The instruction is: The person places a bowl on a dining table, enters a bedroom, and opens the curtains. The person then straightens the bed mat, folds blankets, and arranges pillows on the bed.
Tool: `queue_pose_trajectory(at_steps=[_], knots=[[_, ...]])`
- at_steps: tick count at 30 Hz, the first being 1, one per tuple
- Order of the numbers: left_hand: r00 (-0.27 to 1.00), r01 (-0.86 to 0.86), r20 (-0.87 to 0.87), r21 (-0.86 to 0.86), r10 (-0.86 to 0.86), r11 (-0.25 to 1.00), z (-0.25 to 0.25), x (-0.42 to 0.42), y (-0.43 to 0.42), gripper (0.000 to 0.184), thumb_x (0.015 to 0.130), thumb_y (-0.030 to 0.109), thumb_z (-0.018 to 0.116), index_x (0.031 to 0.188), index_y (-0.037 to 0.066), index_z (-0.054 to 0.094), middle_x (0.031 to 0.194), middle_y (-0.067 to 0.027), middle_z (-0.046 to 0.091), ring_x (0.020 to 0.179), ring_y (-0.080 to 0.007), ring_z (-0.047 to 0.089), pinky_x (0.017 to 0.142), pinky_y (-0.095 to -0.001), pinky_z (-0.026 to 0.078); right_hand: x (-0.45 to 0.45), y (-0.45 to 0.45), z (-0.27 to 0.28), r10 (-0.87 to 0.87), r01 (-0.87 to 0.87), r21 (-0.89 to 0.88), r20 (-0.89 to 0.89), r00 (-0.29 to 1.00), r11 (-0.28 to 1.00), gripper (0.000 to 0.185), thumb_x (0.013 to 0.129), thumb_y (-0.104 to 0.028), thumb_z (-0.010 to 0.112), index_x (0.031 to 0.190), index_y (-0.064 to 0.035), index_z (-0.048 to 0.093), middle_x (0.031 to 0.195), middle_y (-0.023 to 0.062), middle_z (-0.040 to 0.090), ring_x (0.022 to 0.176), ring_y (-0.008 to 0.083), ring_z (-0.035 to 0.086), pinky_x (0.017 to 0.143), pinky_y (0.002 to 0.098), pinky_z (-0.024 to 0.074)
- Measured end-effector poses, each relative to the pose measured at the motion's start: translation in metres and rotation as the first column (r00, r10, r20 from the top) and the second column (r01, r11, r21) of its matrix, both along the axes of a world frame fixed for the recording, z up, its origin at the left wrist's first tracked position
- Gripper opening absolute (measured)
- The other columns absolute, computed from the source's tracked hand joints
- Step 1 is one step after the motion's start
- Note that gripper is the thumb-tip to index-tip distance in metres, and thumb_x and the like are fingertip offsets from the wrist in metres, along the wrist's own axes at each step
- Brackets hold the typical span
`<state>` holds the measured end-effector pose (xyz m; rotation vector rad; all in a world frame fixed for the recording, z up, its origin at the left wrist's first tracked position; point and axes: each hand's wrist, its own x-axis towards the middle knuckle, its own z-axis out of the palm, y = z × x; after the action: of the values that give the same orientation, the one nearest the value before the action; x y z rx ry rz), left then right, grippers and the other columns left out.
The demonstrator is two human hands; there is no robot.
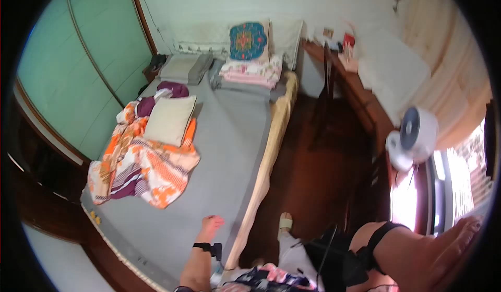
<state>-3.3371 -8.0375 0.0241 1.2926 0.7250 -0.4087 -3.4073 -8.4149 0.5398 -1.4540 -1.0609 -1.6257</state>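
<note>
My left hand (212,224) hovers low over the front right part of the bed (224,135), with its fingers partly spread and nothing in them. A black strap with a small device (209,248) is around that wrist. My right hand (449,247) is large and close to the camera at the lower right. Its fingers look loosely stretched out, I see nothing in them, and the tips fade into the dark edge. A black strap (383,234) circles this wrist too. On the left of the bed lies a crumpled orange-and-white patterned quilt (167,166), with a cream pillow (169,120) on it.
At the bed's head are a grey pillow (185,68), folded floral bedding (253,72) and a blue patterned cushion (248,41). A wooden desk (360,91) with a chair (326,83) runs along the right. A white fan (417,132) stands by the window. Green sliding doors (68,67) line the left.
</note>
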Motion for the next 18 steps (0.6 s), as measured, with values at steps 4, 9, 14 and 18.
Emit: queue_pose_trajectory(at_steps=[4,9,14,18], knots=[[0.906,0.079,0.418,-0.030,-0.059,0.996,0.062,0.122,-0.086,0.014,0.080,0.017,0.061,0.084,0.003,0.062,0.078,-0.0013,0.059,0.069,-0.0103,0.054,0.063,-0.0258,0.045,0.090,-0.048,-0.009,0.103,-0.102,0.028,-0.021,0.994,0.994,0.014,0.087,-0.003,0.052,0.095,0.0037,0.061,0.077,0.0090,0.064,0.061,0.0099,0.057,0.057,0.0208,0.0461],[0.946,0.114,0.301,0.041,-0.121,0.993,0.077,0.245,-0.165,0.018,0.082,0.021,0.061,0.089,0.005,0.061,0.080,-0.0046,0.063,0.070,-0.0140,0.060,0.063,-0.0266,0.046,0.208,-0.110,-0.001,0.157,-0.144,0.133,-0.090,0.983,0.980,0.015,0.088,-0.005,0.052,0.096,0.0038,0.061,0.077,0.0089,0.064,0.061,0.0097,0.057,0.056,0.0207,0.0458],[0.959,0.152,0.245,-0.018,-0.143,0.988,0.122,0.337,-0.214,0.022,0.085,0.024,0.058,0.094,0.003,0.060,0.087,-0.0094,0.065,0.076,-0.0192,0.064,0.069,-0.0289,0.050,0.337,-0.145,-0.028,0.190,-0.054,0.362,-0.353,0.916,0.931,0.016,0.089,-0.006,0.052,0.097,0.0039,0.061,0.076,0.0088,0.064,0.060,0.0095,0.056,0.056,0.0206,0.0456],[0.943,0.159,0.308,-0.095,-0.123,0.983,0.135,0.436,-0.235,0.030,0.088,0.028,0.055,0.098,0.000,0.057,0.094,-0.0131,0.064,0.082,-0.0231,0.064,0.077,-0.0351,0.051,0.518,-0.167,-0.132,0.392,-0.002,0.431,-0.818,0.420,0.902,0.016,0.089,-0.008,0.053,0.097,0.0035,0.061,0.076,0.0082,0.064,0.058,0.0082,0.055,0.055,0.0202,0.0449]])
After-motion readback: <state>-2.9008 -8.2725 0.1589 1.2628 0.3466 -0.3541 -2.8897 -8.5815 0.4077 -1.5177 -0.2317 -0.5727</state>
